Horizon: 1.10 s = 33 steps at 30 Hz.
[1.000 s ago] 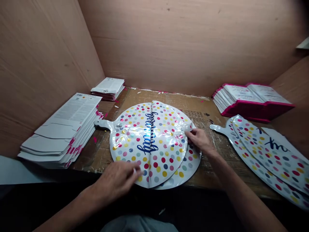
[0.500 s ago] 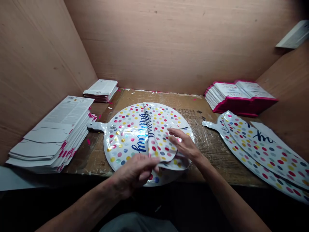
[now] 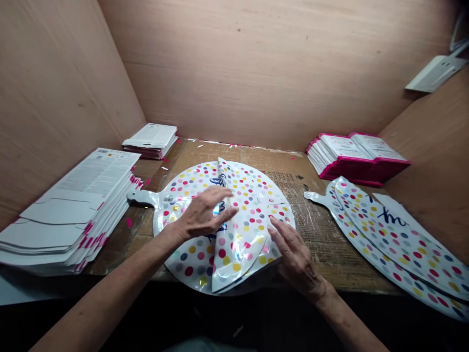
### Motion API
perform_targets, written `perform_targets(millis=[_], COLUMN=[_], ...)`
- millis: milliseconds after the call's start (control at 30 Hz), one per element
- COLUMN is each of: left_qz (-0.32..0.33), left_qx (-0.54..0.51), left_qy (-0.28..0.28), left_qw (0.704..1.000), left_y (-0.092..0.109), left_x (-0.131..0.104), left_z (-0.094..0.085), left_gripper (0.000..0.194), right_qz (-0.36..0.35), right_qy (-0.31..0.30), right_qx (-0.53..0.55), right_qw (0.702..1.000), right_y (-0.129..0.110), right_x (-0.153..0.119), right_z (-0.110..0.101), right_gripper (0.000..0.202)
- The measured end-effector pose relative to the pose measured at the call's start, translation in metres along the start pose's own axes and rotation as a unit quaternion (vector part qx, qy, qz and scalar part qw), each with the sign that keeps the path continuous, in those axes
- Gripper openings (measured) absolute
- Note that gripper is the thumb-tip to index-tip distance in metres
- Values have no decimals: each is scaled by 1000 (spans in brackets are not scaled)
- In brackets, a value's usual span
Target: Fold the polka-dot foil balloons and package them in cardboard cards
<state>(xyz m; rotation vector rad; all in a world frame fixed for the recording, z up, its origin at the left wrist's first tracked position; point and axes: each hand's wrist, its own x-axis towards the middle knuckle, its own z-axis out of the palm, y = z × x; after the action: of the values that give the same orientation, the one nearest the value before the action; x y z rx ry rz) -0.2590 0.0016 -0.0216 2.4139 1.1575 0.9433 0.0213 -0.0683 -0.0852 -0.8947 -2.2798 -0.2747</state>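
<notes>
A round, flat foil balloon (image 3: 176,230), white with coloured dots and blue lettering, lies in front of me. Its tail points left. Across its right half lies a folded-over flap of dotted foil (image 3: 238,244), its crease running front to back near the middle. My left hand (image 3: 207,210) is over the crease, fingers apart and partly curled, gripping nothing. On the flap's right side, my right hand (image 3: 293,249) has its fingers stretched out against the dotted foil.
Printed white card sleeves (image 3: 62,205) are stacked at the left, with a smaller stack (image 3: 152,137) behind. Pink-edged packets (image 3: 351,154) stand at the back right. More dotted balloons (image 3: 384,239) lie at the right. Wooden walls (image 3: 256,73) enclose the cardboard-covered table (image 3: 300,176).
My left hand has let go of the flap's near edge and moved up over the crease. The flap now lies flatter. My right hand has moved slightly nearer to me.
</notes>
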Motion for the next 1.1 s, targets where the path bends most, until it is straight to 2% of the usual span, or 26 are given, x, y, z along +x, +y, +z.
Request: perform_targets(millis=[33, 100, 167, 200, 267, 300, 333, 367, 433, 467, 533, 633, 700, 767, 833, 900, 933, 1000, 1067, 1100], left_qz=[30, 47, 44, 41, 28, 14, -11, -49, -151, -204, -292, -370, -400, -416, -420, -389, -349, -228, -141, -135], left_qx=[4, 12, 8, 0, -24, -35, -41, -40, -27, -18, -9, 10, 37, 64, 99, 149, 175, 218, 249, 260], left_qy=[-49, -124, -152, -154, -151, -154, -154, -148, -107, -72, -7, 11, 3, 9, 25, 58, 76, 85, 46, 16], left_qw=[998, 991, 987, 987, 988, 987, 987, 987, 982, 976, 956, 929, 916, 907, 902, 907, 917, 945, 957, 956], left_y=[-13, -34, -47, -51, -55, -56, -55, -54, -52, -51, -50, -55, -59, -60, -56, -49, -45, -41, -43, -47], left_x=[-3, -11, -22, -26, -32, -32, -32, -30, -23, -18, -7, 8, 16, 19, 19, 16, 15, 14, 12, 10], left_z=[8, 18, 19, 17, 10, 7, 5, 5, 9, 13, 23, 35, 39, 43, 45, 47, 48, 50, 54, 56], left_gripper=[50, 52, 59, 63, 71, 73, 72, 69, 55, 47, 35, 27, 24, 19, 21, 31, 36, 44, 52, 58], right_qz=[-20, -34, 0, 35, 114, 151, 186, 223, 291, 318, 354, 392, 438, 462, 462, 456, 453, 446, 434, 416], right_qy=[-32, -112, -225, -286, -392, -412, -411, -384, -275, -214, -112, -36, 0, -3, -37, -66, -76, -95, -108, -100], right_qx=[4, 38, 113, 158, 247, 279, 297, 302, 288, 278, 284, 329, 264, 172, 106, 76, 66, 43, -1, -29], right_qw=[999, 992, 968, 944, 879, 854, 842, 844, 870, 881, 884, 858, 859, 870, 880, 884, 886, 889, 895, 903], right_y=[3, 10, 23, 31, 52, 63, 74, 84, 98, 102, 107, 113, 120, 127, 135, 142, 144, 147, 144, 140], right_x=[4, 20, 51, 72, 118, 140, 160, 175, 187, 182, 153, 89, 55, 41, 42, 49, 52, 55, 56, 57], right_z=[-5, -15, -26, -30, -34, -32, -29, -24, -10, -3, 11, 25, 34, 42, 49, 54, 56, 58, 56, 54], right_gripper=[63, 50, 38, 34, 24, 18, 17, 20, 27, 30, 41, 64, 53, 48, 47, 46, 46, 47, 48, 47])
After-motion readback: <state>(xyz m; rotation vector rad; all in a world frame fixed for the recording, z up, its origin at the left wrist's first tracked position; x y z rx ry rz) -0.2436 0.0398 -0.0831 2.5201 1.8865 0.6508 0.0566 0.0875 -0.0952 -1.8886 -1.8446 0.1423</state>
